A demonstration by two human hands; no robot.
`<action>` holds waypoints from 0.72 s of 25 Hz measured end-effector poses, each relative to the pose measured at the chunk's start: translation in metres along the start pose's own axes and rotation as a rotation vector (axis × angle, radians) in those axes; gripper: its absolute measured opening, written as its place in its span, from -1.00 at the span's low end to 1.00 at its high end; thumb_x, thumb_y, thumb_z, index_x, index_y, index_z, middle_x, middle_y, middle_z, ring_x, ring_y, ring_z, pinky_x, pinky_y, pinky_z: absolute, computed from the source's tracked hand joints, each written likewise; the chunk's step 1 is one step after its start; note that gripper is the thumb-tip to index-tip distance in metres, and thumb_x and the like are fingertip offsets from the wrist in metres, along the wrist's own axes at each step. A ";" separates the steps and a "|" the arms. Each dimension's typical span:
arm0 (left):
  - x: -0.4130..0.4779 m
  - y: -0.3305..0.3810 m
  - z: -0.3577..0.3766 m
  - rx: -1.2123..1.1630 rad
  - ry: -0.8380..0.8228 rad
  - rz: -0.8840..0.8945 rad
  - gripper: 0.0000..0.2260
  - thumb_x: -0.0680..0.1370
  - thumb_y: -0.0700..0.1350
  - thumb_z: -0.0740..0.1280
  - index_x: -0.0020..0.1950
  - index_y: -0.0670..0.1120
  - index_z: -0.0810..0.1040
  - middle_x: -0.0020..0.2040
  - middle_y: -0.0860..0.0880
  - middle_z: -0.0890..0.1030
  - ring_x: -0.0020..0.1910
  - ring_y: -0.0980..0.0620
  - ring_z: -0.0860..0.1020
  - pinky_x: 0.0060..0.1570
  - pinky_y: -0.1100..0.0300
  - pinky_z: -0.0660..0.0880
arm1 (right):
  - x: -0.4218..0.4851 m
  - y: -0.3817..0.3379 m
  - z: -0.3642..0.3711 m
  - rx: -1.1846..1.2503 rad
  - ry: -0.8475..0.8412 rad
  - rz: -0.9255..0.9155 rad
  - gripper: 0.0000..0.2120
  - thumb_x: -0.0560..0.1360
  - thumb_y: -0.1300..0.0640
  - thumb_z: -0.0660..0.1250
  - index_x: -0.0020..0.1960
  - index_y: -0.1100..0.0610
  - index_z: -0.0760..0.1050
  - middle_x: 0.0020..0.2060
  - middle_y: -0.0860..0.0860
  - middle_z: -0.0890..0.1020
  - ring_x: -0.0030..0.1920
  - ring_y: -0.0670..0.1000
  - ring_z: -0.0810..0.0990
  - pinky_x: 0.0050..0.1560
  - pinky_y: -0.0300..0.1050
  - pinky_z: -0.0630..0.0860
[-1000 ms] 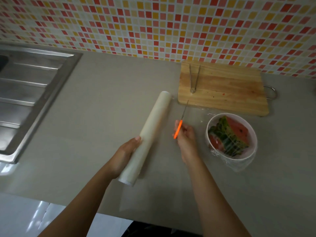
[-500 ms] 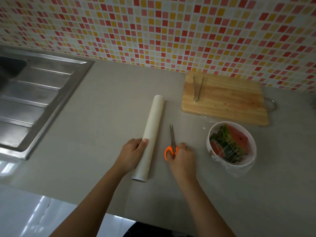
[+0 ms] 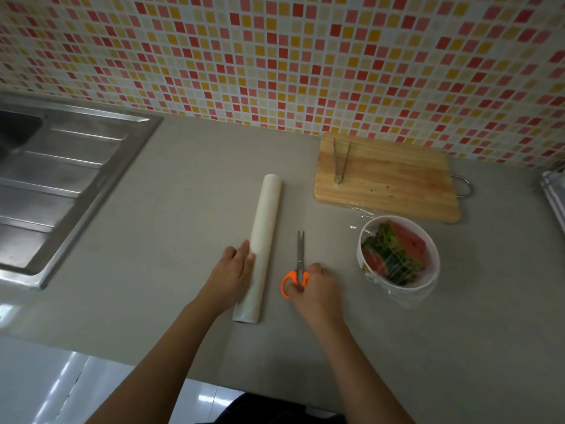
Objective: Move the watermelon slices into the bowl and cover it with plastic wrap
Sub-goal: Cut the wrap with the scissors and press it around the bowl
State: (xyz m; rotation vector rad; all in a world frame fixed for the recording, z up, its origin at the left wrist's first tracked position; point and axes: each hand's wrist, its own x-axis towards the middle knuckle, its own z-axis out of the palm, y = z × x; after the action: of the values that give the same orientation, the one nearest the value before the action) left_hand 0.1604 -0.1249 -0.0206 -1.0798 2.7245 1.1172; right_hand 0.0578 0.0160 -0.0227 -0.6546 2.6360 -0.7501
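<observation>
A white bowl (image 3: 429, 278) stands on the grey counter at the right, holding watermelon slices (image 3: 394, 255) under a sheet of plastic wrap that hangs over its rim. The plastic wrap roll (image 3: 263, 234) lies flat on the counter, pointing away from me. My left hand (image 3: 230, 275) rests against the roll's near left side. Orange-handled scissors (image 3: 298, 267) lie on the counter, blades slightly apart. My right hand (image 3: 316, 290) has its fingers curled on the scissor handles.
A wooden cutting board (image 3: 394, 182) with metal tongs (image 3: 340, 162) lies behind the bowl by the tiled wall. A steel sink with its drainboard (image 3: 58, 185) fills the left. A rack edge (image 3: 553, 191) shows at far right. The counter's front edge runs below my forearms.
Both hands lowered the roll and the scissors onto the counter. The roll turned from a slant to nearly straight, and the scissors went from held up to lying flat.
</observation>
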 end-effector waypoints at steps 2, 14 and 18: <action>0.002 0.000 -0.002 -0.002 -0.029 -0.024 -0.55 0.66 -0.01 0.01 0.52 -0.16 0.16 0.15 -0.22 0.44 0.17 -0.22 0.45 0.18 0.06 0.34 | -0.001 0.001 -0.002 0.021 -0.025 -0.014 -0.72 0.44 0.05 0.31 -0.06 0.29 0.45 -0.11 0.23 0.58 -0.06 0.23 0.53 -0.13 0.00 0.37; -0.017 0.097 0.025 -0.482 0.166 0.019 -0.67 0.60 0.12 0.09 0.01 -0.04 0.55 -0.16 0.00 0.60 -0.26 0.16 0.53 -0.21 0.28 0.41 | 0.071 0.110 -0.169 0.441 0.533 0.151 -0.64 0.53 -0.15 0.10 -0.02 0.15 0.42 -0.08 0.12 0.53 -0.09 0.09 0.50 -0.14 -0.26 0.25; -0.014 0.151 0.097 -0.476 -0.042 -0.040 -0.73 0.62 0.11 0.12 0.11 -0.02 0.49 0.01 -0.05 0.59 -0.05 0.04 0.56 -0.03 0.17 0.45 | 0.094 0.137 -0.164 0.382 -0.040 0.172 -0.43 0.58 -0.23 -0.13 -0.17 0.19 0.39 -0.23 0.18 0.51 -0.17 0.05 0.49 -0.09 -0.07 0.34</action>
State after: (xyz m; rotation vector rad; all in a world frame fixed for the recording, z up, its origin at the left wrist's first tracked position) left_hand 0.0574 0.0209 0.0035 -1.1218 2.4495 1.8151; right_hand -0.1368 0.1391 0.0174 -0.3283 2.3770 -1.1313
